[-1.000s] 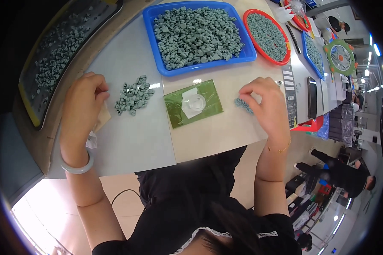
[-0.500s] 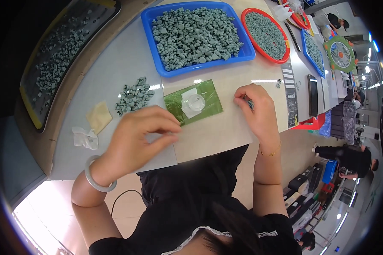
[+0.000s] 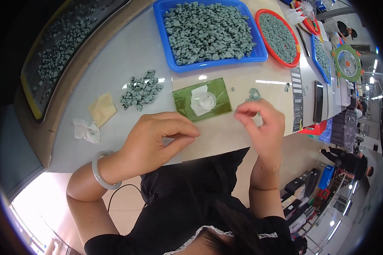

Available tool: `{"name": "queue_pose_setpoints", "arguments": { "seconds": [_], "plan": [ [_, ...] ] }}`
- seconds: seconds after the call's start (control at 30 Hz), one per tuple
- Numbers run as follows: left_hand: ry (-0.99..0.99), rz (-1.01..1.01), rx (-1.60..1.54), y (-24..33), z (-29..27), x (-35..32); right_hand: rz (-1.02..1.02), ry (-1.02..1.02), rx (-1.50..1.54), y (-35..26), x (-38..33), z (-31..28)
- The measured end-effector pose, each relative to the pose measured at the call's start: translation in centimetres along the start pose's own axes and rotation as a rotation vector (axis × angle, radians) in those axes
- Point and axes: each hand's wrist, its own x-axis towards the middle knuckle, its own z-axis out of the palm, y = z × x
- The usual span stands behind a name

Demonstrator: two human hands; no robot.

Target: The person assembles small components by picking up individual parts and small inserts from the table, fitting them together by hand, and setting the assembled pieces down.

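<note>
My left hand [image 3: 159, 138] hovers over the table's near edge, just below a green rectangular pad [image 3: 223, 95]. Its thumb and fingertips are pressed together; anything between them is too small to make out. To the right of the pad, my right hand [image 3: 264, 125] has thumb and forefinger pinched, slightly blurred, and what they hold cannot be seen. A small heap of tiny grey-green stones [image 3: 253, 94] lies just beyond it. On the pad are a white paper piece [image 3: 197, 108] and a small clear round dish [image 3: 207, 101]. Larger grey-green stones [image 3: 141, 90] form a loose pile left of the pad.
A blue tray [image 3: 212, 64] full of stones stands at the back, beside a red round tray [image 3: 294, 63] of smaller ones. At left lie a yellow cloth [image 3: 102, 109] and a crumpled tissue [image 3: 87, 130]. A phone [image 3: 318, 102] and a green fan [image 3: 347, 63] are at right.
My right hand has come away from the small heap of stones, which now shows beyond it. My left hand's thumb and fingertips have come together. The view has shifted slightly.
</note>
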Motion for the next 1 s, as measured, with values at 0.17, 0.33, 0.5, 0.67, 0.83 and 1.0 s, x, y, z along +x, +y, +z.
{"name": "queue_pose_setpoints", "arguments": {
  "seconds": [0.17, 0.33, 0.5, 0.67, 0.83, 1.0],
  "plan": [
    [-0.003, -0.050, -0.101, -0.5, 0.1, 0.0, -0.477, -0.032, 0.001, -2.1, -0.9, 3.0],
    [0.051, -0.106, -0.244, -0.6, -0.2, -0.6, -0.694, 0.010, -0.081, -2.7, -1.1, 4.2],
    [0.064, -0.155, -0.334, -0.7, -0.5, -0.9, -0.798, 0.044, -0.092, -2.5, -1.5, 5.0],
    [0.019, -0.204, -0.464, -0.7, -0.7, -0.9, -0.465, -0.115, 0.215, -2.2, -1.0, 4.9],
    [-0.041, -0.220, -0.431, -0.9, -0.7, -0.9, -0.433, -0.088, 0.186, -2.1, -1.6, 4.9],
    [-0.106, -0.214, -0.449, -1.4, -0.9, -0.9, -0.548, -0.059, 0.078, -2.0, -1.6, 4.8]
  ]
}}
